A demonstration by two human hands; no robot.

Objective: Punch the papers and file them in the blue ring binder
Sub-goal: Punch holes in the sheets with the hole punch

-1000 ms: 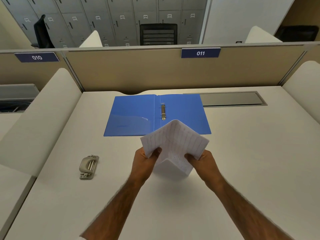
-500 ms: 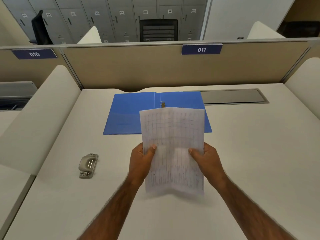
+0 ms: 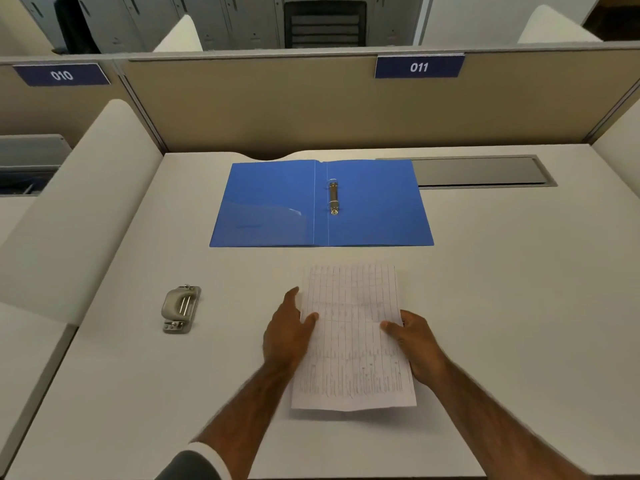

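Observation:
The papers (image 3: 353, 337), white sheets with a printed grid, lie nearly flat on the desk in front of me. My left hand (image 3: 287, 327) holds their left edge, thumb on top. On the right edge, my right hand (image 3: 412, 341) grips them the same way. The blue ring binder (image 3: 277, 206) lies open and flat beyond the papers, its metal ring mechanism (image 3: 333, 197) at the spine. A grey metal hole punch (image 3: 180, 308) sits on the desk to the left of my left hand, apart from it.
The white desk (image 3: 519, 306) is bounded by a beige partition (image 3: 277, 109) at the back and white side dividers (image 3: 79, 209). A grey cable tray lid (image 3: 481, 170) is set into the desk right of the binder.
The papers were bent, then held upright and unfolded in front of the binder. Both hands have now lowered them flat onto the desk, nearer to me.

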